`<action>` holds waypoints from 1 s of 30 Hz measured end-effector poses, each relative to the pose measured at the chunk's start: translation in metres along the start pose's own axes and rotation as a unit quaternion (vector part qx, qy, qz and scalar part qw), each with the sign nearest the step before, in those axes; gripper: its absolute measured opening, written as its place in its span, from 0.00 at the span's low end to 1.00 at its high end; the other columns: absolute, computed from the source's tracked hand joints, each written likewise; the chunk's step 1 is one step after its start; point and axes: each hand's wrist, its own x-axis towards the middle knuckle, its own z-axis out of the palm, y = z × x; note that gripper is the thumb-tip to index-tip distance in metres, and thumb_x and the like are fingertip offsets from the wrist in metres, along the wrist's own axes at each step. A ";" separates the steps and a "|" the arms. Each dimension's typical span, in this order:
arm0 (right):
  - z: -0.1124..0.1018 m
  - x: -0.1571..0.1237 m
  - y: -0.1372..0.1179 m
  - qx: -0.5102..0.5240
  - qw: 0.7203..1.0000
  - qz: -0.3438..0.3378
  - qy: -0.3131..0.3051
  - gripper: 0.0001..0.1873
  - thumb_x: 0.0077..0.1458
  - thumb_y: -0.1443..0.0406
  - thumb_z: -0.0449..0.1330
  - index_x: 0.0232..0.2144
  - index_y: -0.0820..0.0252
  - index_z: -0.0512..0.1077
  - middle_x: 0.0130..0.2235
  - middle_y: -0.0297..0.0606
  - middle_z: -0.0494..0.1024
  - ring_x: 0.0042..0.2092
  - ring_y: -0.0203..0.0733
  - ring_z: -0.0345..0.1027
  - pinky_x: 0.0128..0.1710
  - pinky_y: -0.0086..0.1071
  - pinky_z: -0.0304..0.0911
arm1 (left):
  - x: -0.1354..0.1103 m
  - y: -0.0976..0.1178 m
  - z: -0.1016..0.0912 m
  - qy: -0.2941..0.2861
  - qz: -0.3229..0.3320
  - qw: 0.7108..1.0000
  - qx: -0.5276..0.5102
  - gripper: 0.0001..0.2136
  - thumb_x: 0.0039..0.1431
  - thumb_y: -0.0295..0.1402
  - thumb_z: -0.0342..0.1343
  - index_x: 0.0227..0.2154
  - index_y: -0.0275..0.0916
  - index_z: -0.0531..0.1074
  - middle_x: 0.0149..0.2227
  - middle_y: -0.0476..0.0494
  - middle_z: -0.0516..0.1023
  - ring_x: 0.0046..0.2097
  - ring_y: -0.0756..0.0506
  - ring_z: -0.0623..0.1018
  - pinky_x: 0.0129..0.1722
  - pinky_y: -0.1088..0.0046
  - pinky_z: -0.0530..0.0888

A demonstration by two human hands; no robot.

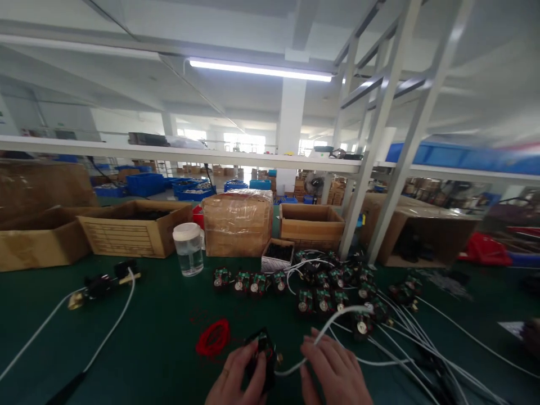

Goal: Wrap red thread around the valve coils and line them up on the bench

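Note:
My left hand is closed on a small black housing, with fingers and thumb pinching its sides. A brass-coloured fitting sticks out at the housing's right. A white cable runs from the housing to my right hand, whose curled fingers grip it. Beyond the fingers the cable rises and bends right, over a group of similar units. Left of my hands lies a coil of thin red wire. Several small green-and-black assemblies, each with a round pale part, stand in rows ahead on the green tabletop.
A clear jar with a white lid stands at the back left. Behind it are cardboard boxes and a small box of black parts. White cables spread across the right. A metal shelf post rises behind.

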 end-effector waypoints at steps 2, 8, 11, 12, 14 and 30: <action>0.005 0.017 -0.009 -0.019 0.999 -0.042 -0.009 0.11 0.60 0.68 0.60 0.45 0.50 0.74 0.51 0.39 0.79 0.51 0.52 0.74 0.48 0.41 0.71 | 0.002 0.005 0.014 0.000 0.009 1.000 0.006 0.19 0.56 0.24 0.53 0.50 0.45 0.74 0.47 0.39 0.80 0.48 0.43 0.80 0.47 0.72 0.80; 0.027 0.060 -0.017 0.059 0.998 0.019 0.005 0.25 0.55 0.81 0.48 0.46 0.58 0.75 0.52 0.42 0.77 0.52 0.46 0.72 0.54 0.39 0.70 | 0.016 0.016 0.045 -0.025 0.013 0.999 0.045 0.20 0.55 0.20 0.51 0.48 0.45 0.75 0.49 0.41 0.81 0.50 0.41 0.79 0.45 0.71 0.81; 0.037 0.068 0.002 0.095 0.994 0.036 0.026 0.26 0.55 0.81 0.48 0.46 0.59 0.77 0.49 0.44 0.78 0.51 0.45 0.73 0.53 0.39 0.71 | 0.015 0.019 0.048 -0.027 0.010 0.999 0.039 0.22 0.54 0.20 0.51 0.49 0.46 0.74 0.50 0.43 0.80 0.51 0.42 0.78 0.47 0.71 0.80; 0.041 0.068 0.010 0.108 0.993 0.042 0.034 0.26 0.55 0.80 0.47 0.46 0.59 0.77 0.49 0.44 0.78 0.50 0.45 0.73 0.53 0.39 0.71 | 0.013 0.020 0.047 -0.024 0.007 0.999 0.031 0.21 0.55 0.21 0.51 0.49 0.46 0.74 0.49 0.43 0.80 0.51 0.41 0.77 0.47 0.70 0.79; 0.047 0.067 0.023 0.137 0.988 0.052 0.043 0.25 0.57 0.79 0.48 0.46 0.59 0.78 0.48 0.44 0.78 0.50 0.44 0.73 0.52 0.37 0.71 | 0.009 0.021 0.042 -0.016 0.008 1.000 0.000 0.19 0.56 0.23 0.53 0.49 0.46 0.75 0.49 0.43 0.80 0.51 0.40 0.77 0.47 0.68 0.80; 0.058 0.035 0.040 0.003 0.992 0.069 -0.108 0.26 0.52 0.83 0.51 0.44 0.56 0.77 0.61 0.40 0.70 0.61 0.50 0.62 0.58 0.48 0.60 | 0.017 0.010 0.025 -0.168 -0.246 0.917 -0.267 0.32 0.51 0.22 0.59 0.59 0.53 0.67 0.55 0.46 0.79 0.55 0.39 0.78 0.55 0.54 0.77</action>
